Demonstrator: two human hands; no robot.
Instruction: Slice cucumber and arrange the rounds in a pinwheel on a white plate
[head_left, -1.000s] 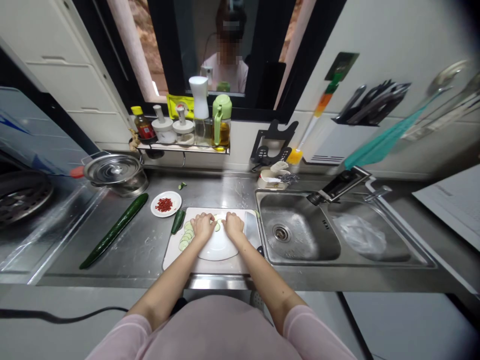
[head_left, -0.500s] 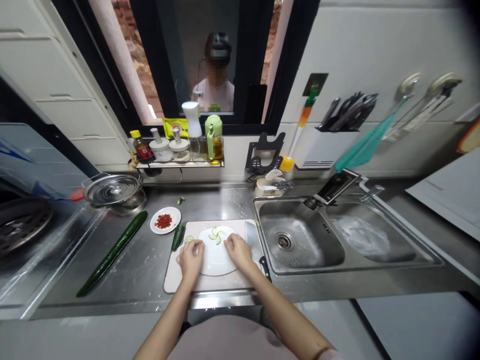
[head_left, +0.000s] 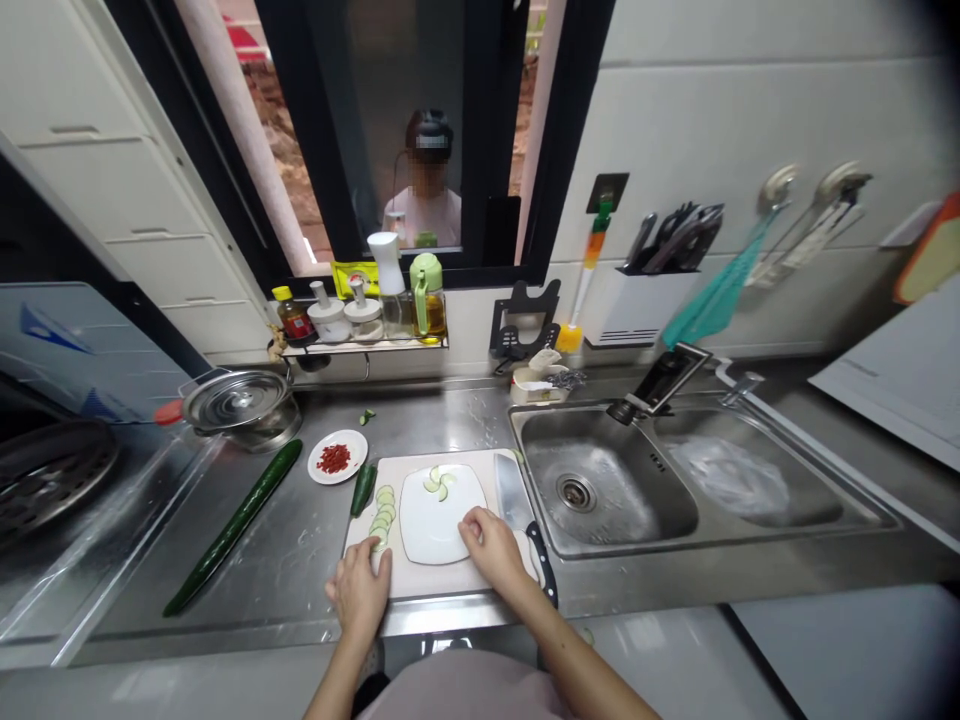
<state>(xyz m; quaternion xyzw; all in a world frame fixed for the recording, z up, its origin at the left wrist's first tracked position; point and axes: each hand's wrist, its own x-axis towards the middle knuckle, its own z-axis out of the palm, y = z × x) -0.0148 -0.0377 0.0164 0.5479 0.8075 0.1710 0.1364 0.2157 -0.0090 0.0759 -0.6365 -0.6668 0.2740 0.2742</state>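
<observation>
My left hand (head_left: 360, 588) is at the left front of the cutting board (head_left: 480, 585), thumb and fingers apart, fingertips at the near end of a row of cucumber slices (head_left: 385, 513). My right hand (head_left: 491, 548) is by the right front of a white square plate (head_left: 431, 540), its fingers pinched together; whatever may be between them is hidden. Several cucumber slices (head_left: 435, 484) lie in a curved pattern on the plate's far part. A cut piece of cucumber (head_left: 364, 489) rests at the board's left edge. To the right of the plate lies a kitchen knife (head_left: 512, 490) with a black handle.
A whole cucumber (head_left: 236, 530) and a small plate (head_left: 317, 468) of chopped red pieces are on the left, near a lidded steel pot (head_left: 251, 408). The double sink (head_left: 607, 480) adjoins the board on the right. Condiments stand on a shelf (head_left: 364, 346) behind.
My left hand has moved left and nearer me, from the plate to the slice row, uncovering it. My right hand has drawn back toward the plate's near right side. The view has shifted.
</observation>
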